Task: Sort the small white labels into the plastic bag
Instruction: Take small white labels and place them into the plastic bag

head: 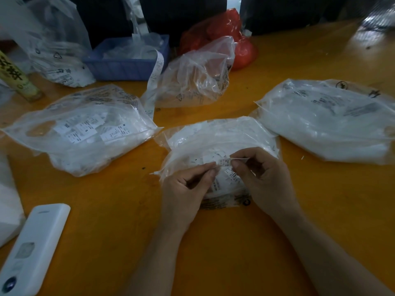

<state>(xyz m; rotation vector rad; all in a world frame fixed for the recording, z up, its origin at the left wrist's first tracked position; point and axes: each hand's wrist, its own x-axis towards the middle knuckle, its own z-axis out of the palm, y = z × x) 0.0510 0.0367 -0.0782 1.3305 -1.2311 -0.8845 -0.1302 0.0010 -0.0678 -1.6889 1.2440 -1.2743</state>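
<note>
I see both hands meet over the middle of the orange counter, sharing one small white printed label. The left hand pinches its left end between thumb and forefinger, the other fingers curled under; the right hand pinches the right end the same way. Holding it taut at both ends reads to me as a way to flatten it and check the print before dropping it in, though the text is too small for me to read.

The label hangs directly above the crumpled clear plastic bag that lies just beyond the knuckles, its mouth seemingly turned toward the hands, so I judge this to be the receiving bag. It already holds a loose heap of similar white labels.

To the left lies a fuller clear plastic bag with printed warnings, in which labels marked with size letters show through the film. To the right, a third clear bag packed with white material lies well apart from the hands; what is in it I cannot tell exactly. Further back a slumped, nearly empty clear bag stands beside a blue plastic basket, from which a long white label strip trails down to the counter. A red plastic bag sits behind. A white oblong device rests near the left edge.
</note>
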